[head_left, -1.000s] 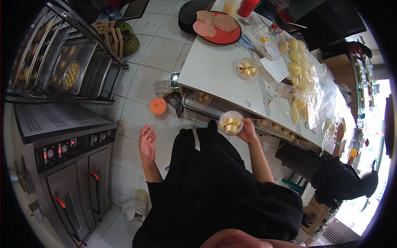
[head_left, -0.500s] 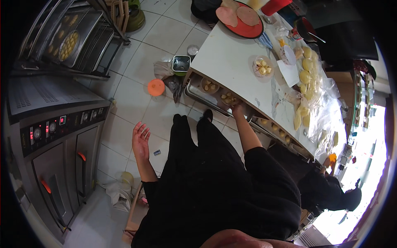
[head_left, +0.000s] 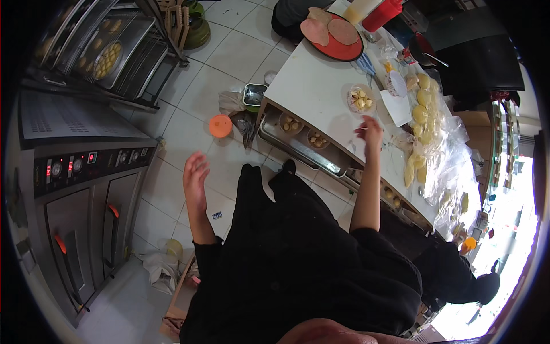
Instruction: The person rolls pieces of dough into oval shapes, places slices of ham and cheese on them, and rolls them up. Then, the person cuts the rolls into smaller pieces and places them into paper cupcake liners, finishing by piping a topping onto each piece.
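My right hand point(head_left: 369, 133) is over the white table point(head_left: 303, 86), its fingers apart and holding nothing. Just beyond its fingertips sits a round paper-lined cup of pale yellow dough pieces point(head_left: 361, 100). Two similar filled cups, one nearer the table corner point(head_left: 290, 123) and one nearer my arm point(head_left: 318, 138), rest on a metal tray point(head_left: 275, 140) on the shelf below the tabletop. Over the tiled floor hangs my left hand point(head_left: 196, 171), empty, with fingers loosely curled and apart.
An oven point(head_left: 86, 212) stands at left, below a rack of trays point(head_left: 132, 57). On the table are a red plate point(head_left: 344, 53) with flat pink rounds, a red bottle point(head_left: 382, 15) and dough balls point(head_left: 421, 114) beside plastic film. An orange-lidded tub point(head_left: 220, 126) stands on the floor. Another person point(head_left: 452, 269) works at right.
My right hand has left the cup on the under-table tray and risen over the tabletop toward the cup there. My left hand has lifted slightly, its fingers curling a little.
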`<state>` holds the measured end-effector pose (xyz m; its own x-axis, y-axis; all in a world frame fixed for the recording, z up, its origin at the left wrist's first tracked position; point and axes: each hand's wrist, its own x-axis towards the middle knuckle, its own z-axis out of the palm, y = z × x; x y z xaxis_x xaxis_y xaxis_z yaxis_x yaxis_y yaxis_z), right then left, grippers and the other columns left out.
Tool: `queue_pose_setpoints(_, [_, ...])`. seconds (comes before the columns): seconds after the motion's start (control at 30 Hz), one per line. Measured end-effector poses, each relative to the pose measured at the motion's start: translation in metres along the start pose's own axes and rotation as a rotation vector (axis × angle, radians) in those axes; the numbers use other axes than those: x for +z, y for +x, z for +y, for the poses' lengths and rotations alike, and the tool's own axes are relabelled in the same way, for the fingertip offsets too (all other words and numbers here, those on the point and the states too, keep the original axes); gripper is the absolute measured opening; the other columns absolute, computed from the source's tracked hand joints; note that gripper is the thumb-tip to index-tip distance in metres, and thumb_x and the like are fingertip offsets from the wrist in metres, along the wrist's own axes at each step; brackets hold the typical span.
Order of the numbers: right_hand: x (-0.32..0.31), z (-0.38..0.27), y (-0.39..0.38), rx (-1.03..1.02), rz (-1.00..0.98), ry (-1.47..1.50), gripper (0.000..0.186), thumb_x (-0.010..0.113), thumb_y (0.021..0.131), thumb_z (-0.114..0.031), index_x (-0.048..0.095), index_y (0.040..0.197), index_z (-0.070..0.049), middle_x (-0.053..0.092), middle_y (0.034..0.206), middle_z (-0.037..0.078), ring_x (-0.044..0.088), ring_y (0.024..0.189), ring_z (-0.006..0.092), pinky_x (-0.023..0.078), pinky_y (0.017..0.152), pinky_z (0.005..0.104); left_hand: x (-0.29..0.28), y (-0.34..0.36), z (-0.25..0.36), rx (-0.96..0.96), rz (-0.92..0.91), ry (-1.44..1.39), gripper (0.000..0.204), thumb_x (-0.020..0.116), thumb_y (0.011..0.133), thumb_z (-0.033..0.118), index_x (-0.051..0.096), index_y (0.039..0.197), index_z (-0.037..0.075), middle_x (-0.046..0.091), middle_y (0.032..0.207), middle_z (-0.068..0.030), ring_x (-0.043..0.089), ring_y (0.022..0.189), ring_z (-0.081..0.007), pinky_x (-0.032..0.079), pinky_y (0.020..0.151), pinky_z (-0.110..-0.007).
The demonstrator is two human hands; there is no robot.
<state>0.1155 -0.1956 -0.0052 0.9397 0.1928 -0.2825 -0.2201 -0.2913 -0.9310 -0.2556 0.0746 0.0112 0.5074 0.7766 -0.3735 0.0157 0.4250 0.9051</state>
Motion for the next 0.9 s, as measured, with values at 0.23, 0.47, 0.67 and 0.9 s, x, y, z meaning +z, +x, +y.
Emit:
queue_pose_setpoints(0.23, [-0.008, 0.018, 0.068, 0.078, 0.190, -0.102, 0.027, 0.056, 0.080, -0.016, 0.053, 0.093, 0.008, 0.055, 0.086, 0.013, 0.059, 0.063, 0.0215, 0.054, 0.057, 0.0307, 0.154, -0.073, 0.192, 1.092, -0.695, 0.906, 0.035, 0.044, 0.069, -0.004, 0.061, 0.098, 0.006, 0.057, 0.102, -0.0113, 0.056, 0.095, -0.0247, 0.042, 0.083, -0.034])
queue_pose_setpoints(0.47, [-0.028, 0.031, 0.096, 0.107, 0.118, 0.073, 0.010, 0.051, 0.074, -0.006, 0.051, 0.074, 0.004, 0.047, 0.082, 0.012, 0.055, 0.067, 0.0247, 0.057, 0.055, 0.0362, 0.209, -0.148, 0.213, 1.334, -1.012, 1.196, 0.027, 0.047, 0.071, 0.002, 0.061, 0.094, 0.008, 0.056, 0.095, -0.0084, 0.055, 0.091, -0.0224, 0.042, 0.080, -0.034])
queue_pose_setpoints(0.67, [-0.004, 0.001, 0.067, 0.092, -0.041, 0.547, 0.053, 0.037, 0.077, -0.020, 0.037, 0.121, 0.008, 0.038, 0.127, 0.024, 0.040, 0.115, 0.0411, 0.037, 0.093, 0.0587, 0.215, -0.159, 0.212, 1.299, -1.131, 1.222, 0.021, 0.050, 0.072, 0.008, 0.060, 0.089, 0.009, 0.055, 0.089, -0.0060, 0.055, 0.087, -0.0205, 0.042, 0.077, -0.033])
queue_pose_setpoints(0.9, [-0.029, 0.007, -0.012, 0.152, -0.195, 0.665, 0.059, 0.036, 0.078, -0.025, 0.033, 0.130, 0.002, 0.037, 0.133, 0.020, 0.036, 0.123, 0.0357, 0.030, 0.101, 0.0553, 0.162, -0.066, 0.155, 0.865, -1.265, 1.000, 0.020, 0.052, 0.073, 0.009, 0.059, 0.091, 0.008, 0.056, 0.088, -0.0070, 0.055, 0.089, -0.0242, 0.043, 0.077, -0.035])
